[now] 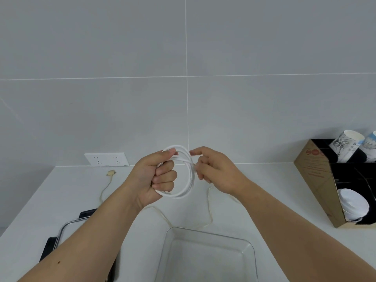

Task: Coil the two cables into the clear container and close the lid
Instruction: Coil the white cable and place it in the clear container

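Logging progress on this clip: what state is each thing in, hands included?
white cable: coiled in loops, held above the counter.
left hand: grips the coil.
right hand: pinches the coil's right side.
cream cable: loose on the counter, uncoiled.
clear container: open, looks empty.
lid: off, lying left of the container.
wall socket: nothing plugged in.

both bare forearms reach forward and angle in toward each other. the left hand (156, 176) is fisted, its fingers curled round the white cable (189, 180) loops and its thumb laid over the top. the right hand (215, 171), just beside it, pinches the same cable where the loops cross, its fingers bent.
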